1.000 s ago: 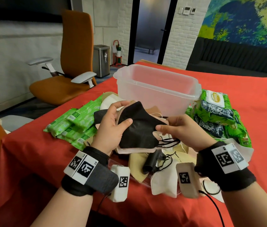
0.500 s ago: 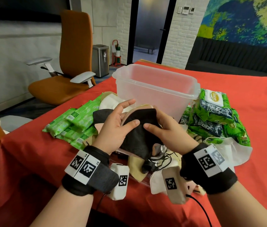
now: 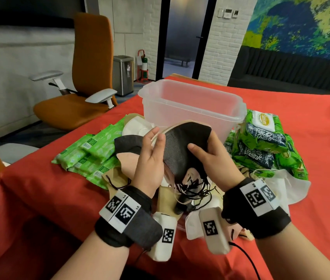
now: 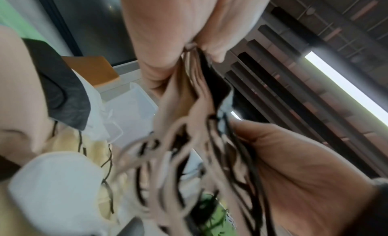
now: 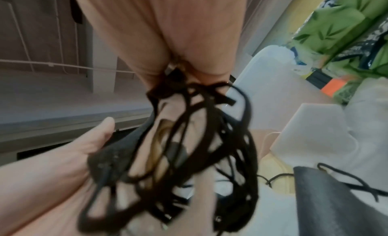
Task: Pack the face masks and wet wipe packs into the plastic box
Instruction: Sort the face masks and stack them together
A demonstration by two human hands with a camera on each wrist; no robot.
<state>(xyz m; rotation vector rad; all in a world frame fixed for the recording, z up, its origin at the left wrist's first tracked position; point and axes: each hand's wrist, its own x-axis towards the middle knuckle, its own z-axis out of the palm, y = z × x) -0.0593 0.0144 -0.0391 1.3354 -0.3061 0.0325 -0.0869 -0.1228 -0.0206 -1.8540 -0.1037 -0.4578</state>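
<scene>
Both hands hold a stack of face masks (image 3: 182, 146), black on top with beige ones behind, upright just in front of the clear plastic box (image 3: 190, 106). My left hand (image 3: 152, 156) grips the stack's left edge and my right hand (image 3: 208, 158) grips its right edge. Ear loops (image 3: 194, 186) dangle below; in the right wrist view they hang as a black tangle (image 5: 189, 140), in the left wrist view as beige and black loops (image 4: 189, 148). More masks (image 3: 131, 144) lie on the table beneath. Slim green wipe packs (image 3: 91, 152) lie left, larger wipe packs (image 3: 261, 142) right.
The red tablecloth (image 3: 311, 122) covers the table, whose left edge drops off near an orange office chair (image 3: 87, 77). A white mask (image 3: 289, 184) lies by the right wrist. A metal bin (image 3: 122, 74) stands far behind on the floor.
My right hand moved from the loops up onto the stack's right edge. The stack turned upright and rose towards the box. The loops now hang free below.
</scene>
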